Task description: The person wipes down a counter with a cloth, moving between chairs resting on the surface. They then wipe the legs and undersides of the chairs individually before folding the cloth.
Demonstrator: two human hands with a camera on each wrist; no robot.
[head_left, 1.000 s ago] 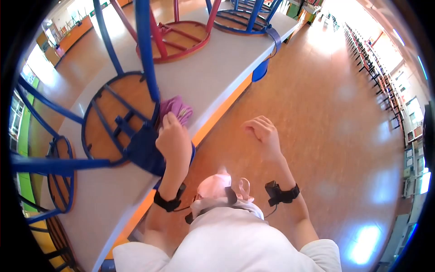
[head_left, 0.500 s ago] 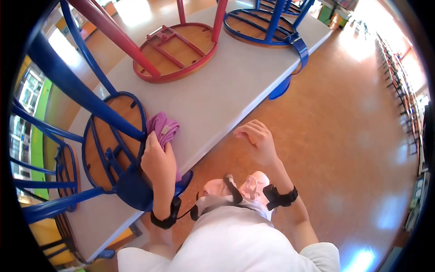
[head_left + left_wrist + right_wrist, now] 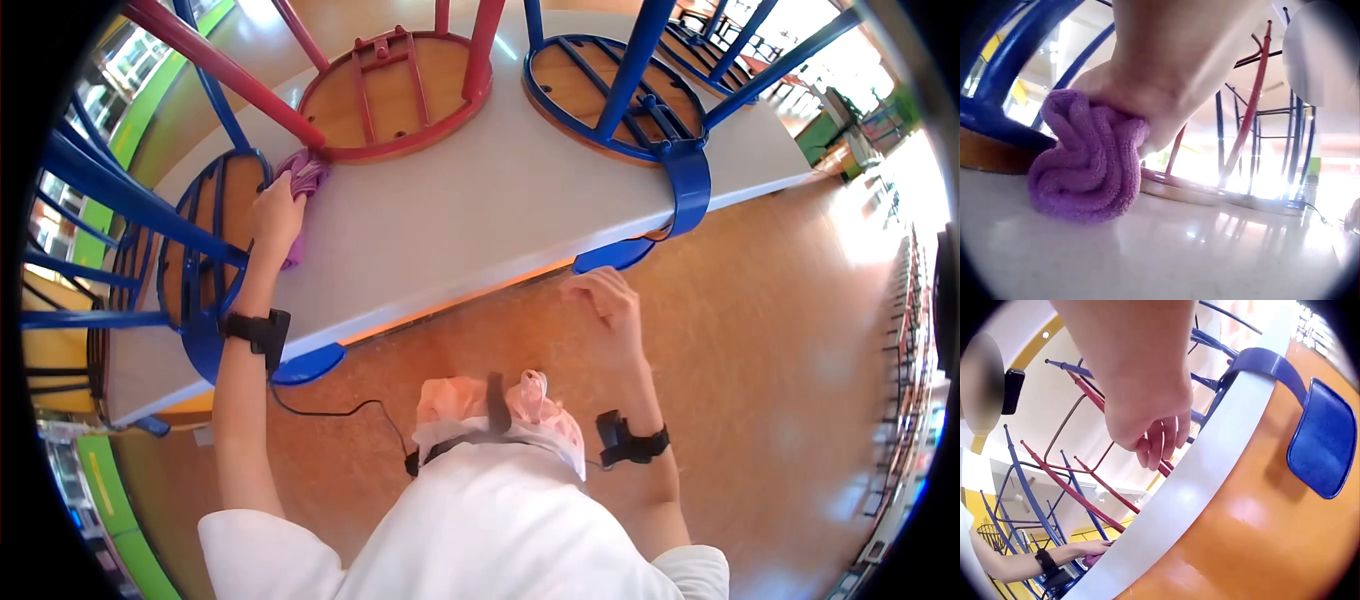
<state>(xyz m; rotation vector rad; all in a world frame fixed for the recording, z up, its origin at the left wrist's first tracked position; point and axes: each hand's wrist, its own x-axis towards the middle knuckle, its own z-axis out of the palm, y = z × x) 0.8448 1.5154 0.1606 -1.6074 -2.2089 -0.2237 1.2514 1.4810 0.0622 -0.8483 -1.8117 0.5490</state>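
Observation:
My left hand [image 3: 277,218] grips a bunched purple cloth [image 3: 308,172] on the white tabletop [image 3: 430,215]. In the left wrist view the folded cloth [image 3: 1088,172] rests on the surface, beside the wooden edge of a stool seat. The hand reaches between an upturned blue stool [image 3: 212,215] and an upturned red stool [image 3: 395,95]. Off the table's near edge, my right hand [image 3: 608,308] hangs in the air with loosely curled fingers and nothing in them. The right wrist view has this hand [image 3: 1147,422] too.
Another upturned blue stool [image 3: 615,95] stands farther right, its curved blue backrest bracket [image 3: 688,190] hooked over the table edge. More upturned stools crowd the left end. Below the table lies brown floor [image 3: 760,330], with rows of dark-legged furniture [image 3: 905,380] along the far right.
The left hand has pushed the cloth farther along the blue stool, up to the red stool's rim. The head view has turned and shifted along the table. The right hand stays loosely curled.

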